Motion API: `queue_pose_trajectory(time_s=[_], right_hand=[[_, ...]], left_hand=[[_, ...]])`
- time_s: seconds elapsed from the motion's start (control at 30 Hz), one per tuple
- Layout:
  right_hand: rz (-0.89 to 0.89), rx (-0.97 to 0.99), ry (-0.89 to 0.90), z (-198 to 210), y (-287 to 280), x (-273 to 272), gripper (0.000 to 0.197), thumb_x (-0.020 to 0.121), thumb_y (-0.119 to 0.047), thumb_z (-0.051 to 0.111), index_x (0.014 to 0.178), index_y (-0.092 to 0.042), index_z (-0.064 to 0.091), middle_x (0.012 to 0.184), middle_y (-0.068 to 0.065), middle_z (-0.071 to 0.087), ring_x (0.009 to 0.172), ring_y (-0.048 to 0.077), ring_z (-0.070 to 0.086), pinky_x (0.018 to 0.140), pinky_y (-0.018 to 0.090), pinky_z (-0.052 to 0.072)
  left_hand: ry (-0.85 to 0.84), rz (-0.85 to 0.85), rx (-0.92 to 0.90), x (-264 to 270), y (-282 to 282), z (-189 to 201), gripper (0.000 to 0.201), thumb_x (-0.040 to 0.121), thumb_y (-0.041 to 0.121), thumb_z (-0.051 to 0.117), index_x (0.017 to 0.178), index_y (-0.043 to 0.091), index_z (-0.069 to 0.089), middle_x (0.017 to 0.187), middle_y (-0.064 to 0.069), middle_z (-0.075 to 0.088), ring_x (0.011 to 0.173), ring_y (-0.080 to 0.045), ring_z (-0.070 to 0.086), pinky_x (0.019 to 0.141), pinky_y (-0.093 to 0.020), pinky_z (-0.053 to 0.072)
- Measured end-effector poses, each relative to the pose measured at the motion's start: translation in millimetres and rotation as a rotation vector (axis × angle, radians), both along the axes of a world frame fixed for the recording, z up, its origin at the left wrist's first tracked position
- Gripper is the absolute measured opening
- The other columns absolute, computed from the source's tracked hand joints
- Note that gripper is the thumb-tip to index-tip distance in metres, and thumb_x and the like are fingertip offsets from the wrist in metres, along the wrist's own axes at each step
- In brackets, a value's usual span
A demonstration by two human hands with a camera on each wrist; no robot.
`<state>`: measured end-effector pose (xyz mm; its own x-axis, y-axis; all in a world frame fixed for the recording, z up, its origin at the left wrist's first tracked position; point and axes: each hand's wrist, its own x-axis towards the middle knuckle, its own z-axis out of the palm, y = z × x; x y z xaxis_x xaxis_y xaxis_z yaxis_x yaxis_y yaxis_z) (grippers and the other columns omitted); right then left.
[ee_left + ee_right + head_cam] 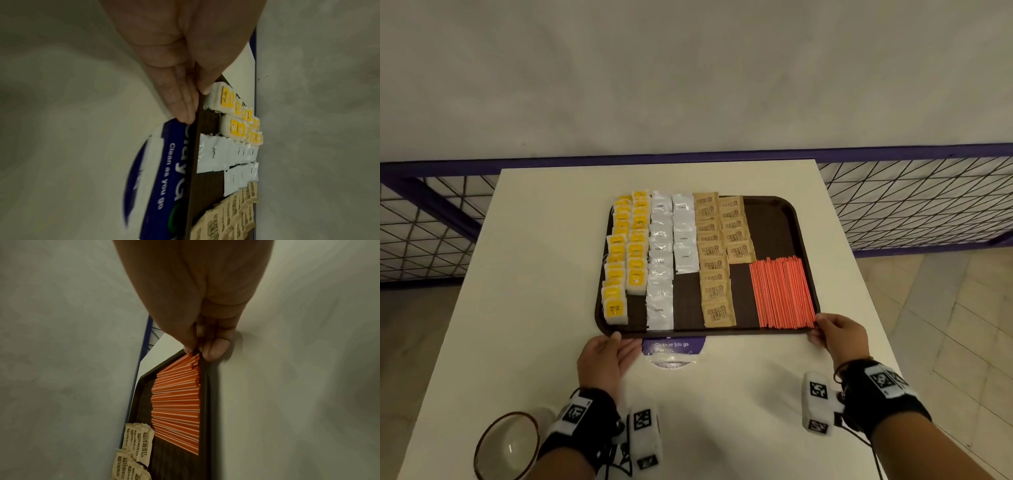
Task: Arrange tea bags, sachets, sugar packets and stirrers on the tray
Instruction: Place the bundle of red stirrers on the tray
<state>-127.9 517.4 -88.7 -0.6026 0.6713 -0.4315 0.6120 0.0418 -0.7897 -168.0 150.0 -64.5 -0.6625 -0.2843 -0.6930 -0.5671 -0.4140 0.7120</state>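
Observation:
A dark brown tray (768, 219) lies on the white table. From left to right it carries yellow tea bags (626, 253) in two columns, white coffee sachets (661, 260), brown sugar packets (714, 263) and a block of red stirrers (780, 293). My left hand (625, 342) holds the near-left rim (193, 162), thumb over the edge beside the nearest tea bag (227, 97), straight fingers (185, 105) along the outside. My right hand (820, 330) pinches the near-right corner of the rim (209, 402), right by the stirrers' (176, 399) ends.
A glass bowl (506, 445) with a brown rim stands at the table's near-left. A purple "Clean as you go" sticker (674, 346) lies partly under the tray's near edge. A purple mesh fence (911, 198) runs behind the table. Tiled floor shows on the right.

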Motion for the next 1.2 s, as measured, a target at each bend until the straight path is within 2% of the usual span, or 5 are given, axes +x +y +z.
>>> queue_pose_trajectory(time_s=[0.17,0.33,0.67,0.9,1.2], right_hand=[[-0.042,0.040,0.046,-1,0,-51,0.016,0.090,-0.010,0.057,0.085,0.001,0.068,0.062,0.015,0.063,0.055,0.025,0.059,0.075,0.039,0.054],[-0.045,0.086,0.077,1,4,-89,0.015,0.091,-0.011,0.055,0.087,-0.002,0.067,0.062,0.009,0.062,0.037,0.000,0.054,0.046,0.008,0.045],[-0.039,0.124,0.086,-1,19,-121,0.020,0.089,-0.015,0.057,0.087,0.001,0.069,0.052,0.003,0.063,0.037,0.001,0.054,0.060,0.023,0.050],[0.015,0.155,0.025,9,22,-128,0.022,0.092,-0.021,0.053,0.086,-0.005,0.067,0.062,0.009,0.062,0.031,0.000,0.047,0.031,0.011,0.034],[0.060,0.193,-0.004,10,24,-130,0.028,0.090,-0.021,0.052,0.076,-0.003,0.068,0.055,0.006,0.060,0.031,0.002,0.043,0.049,0.025,0.040]], left_hand=[[0.033,-0.008,-0.021,-41,8,1,0.006,0.095,0.009,0.050,0.089,0.006,0.051,0.091,-0.025,0.065,0.086,-0.032,0.067,0.079,-0.037,0.056],[0.056,-0.031,-0.007,-78,10,-6,0.006,0.095,0.009,0.051,0.095,0.003,0.051,0.096,-0.026,0.065,0.089,-0.031,0.068,0.077,-0.034,0.057],[0.082,-0.072,0.016,-110,19,-12,0.010,0.094,0.009,0.053,0.100,0.001,0.052,0.097,-0.023,0.066,0.089,-0.027,0.069,0.075,-0.031,0.058],[0.083,-0.089,0.046,-119,21,-14,0.021,0.093,0.010,0.054,0.111,-0.001,0.050,0.102,-0.024,0.065,0.092,-0.028,0.068,0.073,-0.031,0.059],[0.067,-0.094,0.038,-119,21,-17,0.021,0.093,0.012,0.055,0.110,0.000,0.051,0.106,-0.023,0.065,0.094,-0.027,0.068,0.077,-0.032,0.057]])
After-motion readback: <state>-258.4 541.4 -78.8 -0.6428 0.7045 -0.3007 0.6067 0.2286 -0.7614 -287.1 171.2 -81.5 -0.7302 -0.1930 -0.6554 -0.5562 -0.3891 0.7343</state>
